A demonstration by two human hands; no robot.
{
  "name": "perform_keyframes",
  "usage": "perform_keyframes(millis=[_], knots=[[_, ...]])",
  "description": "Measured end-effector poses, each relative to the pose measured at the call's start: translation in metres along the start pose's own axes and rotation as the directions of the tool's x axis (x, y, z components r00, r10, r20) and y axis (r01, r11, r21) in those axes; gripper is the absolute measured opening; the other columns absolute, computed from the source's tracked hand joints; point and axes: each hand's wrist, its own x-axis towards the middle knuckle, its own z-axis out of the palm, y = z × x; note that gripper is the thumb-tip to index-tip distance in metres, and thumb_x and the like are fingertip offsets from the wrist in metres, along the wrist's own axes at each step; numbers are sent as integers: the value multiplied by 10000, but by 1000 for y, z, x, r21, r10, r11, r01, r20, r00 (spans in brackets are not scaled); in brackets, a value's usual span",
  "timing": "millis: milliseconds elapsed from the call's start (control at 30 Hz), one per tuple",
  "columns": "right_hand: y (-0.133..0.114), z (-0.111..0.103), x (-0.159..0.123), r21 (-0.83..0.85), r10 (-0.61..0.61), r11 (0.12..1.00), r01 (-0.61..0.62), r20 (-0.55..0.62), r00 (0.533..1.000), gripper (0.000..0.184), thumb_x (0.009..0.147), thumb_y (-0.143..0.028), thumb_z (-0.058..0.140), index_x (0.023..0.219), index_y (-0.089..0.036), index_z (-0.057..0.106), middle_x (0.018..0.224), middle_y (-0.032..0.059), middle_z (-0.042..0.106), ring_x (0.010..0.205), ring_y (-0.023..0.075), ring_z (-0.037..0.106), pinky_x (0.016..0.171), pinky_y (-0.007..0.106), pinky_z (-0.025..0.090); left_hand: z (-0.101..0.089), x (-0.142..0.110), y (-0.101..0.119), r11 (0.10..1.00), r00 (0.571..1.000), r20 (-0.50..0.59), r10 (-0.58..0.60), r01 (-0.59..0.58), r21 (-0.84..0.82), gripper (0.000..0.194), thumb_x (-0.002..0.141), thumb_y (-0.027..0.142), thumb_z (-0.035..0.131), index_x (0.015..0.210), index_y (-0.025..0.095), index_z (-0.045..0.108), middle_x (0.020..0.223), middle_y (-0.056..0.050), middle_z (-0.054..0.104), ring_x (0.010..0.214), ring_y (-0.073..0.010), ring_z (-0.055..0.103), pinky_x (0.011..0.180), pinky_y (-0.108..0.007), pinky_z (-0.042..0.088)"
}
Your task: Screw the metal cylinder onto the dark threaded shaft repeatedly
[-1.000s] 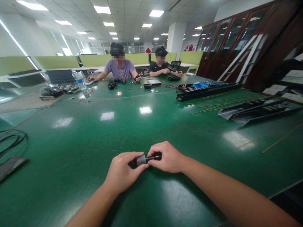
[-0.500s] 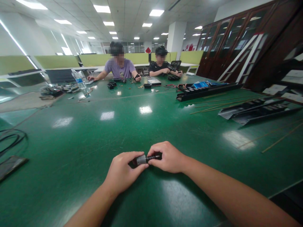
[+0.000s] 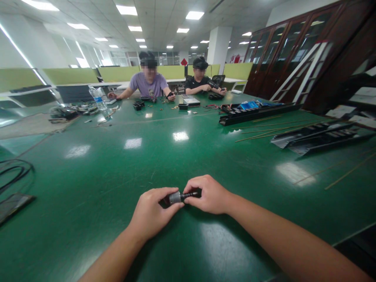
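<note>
Just above the green tabletop point(image 3: 152, 156), in the middle foreground, lies a small part with a silver metal cylinder point(image 3: 175, 197) and a thin dark ribbed shaft point(image 3: 190, 195) pointing right. My left hand point(image 3: 150, 214) has its thumb and fingers closed around the cylinder; a dark end is partly hidden in its grip. On the other side, my right hand point(image 3: 209, 196) is pinched at the shaft, near where it meets the cylinder. Both hands stay close together, and the fingers' undersides are hidden.
Two people sit across the table behind small black parts point(image 3: 138, 105) and a white box point(image 3: 192, 102). A water bottle point(image 3: 98, 98) stands far left. Black metal channels point(image 3: 320, 139) and thin rods point(image 3: 264, 132) lie right. Black cable point(image 3: 17, 172) and a flat dark slab point(image 3: 16, 207) lie left.
My hands and the part hold almost the same place. Across the table, the person in purple has moved their head slightly to the right.
</note>
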Motion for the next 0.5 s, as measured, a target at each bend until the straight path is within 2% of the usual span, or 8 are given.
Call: perform_keyframes(millis=[500], knots=[[-1,-1,-1,-33,27,999,-26,32,999,124,798,-254,704,896,-182,728,778,14,711,697,138,627,657,240,431,0,1,0,1000,1000,0,1,-1,-4,322,775,411,768,1076,308,722,1024,10,756,924,-224,714,867,-356,557]])
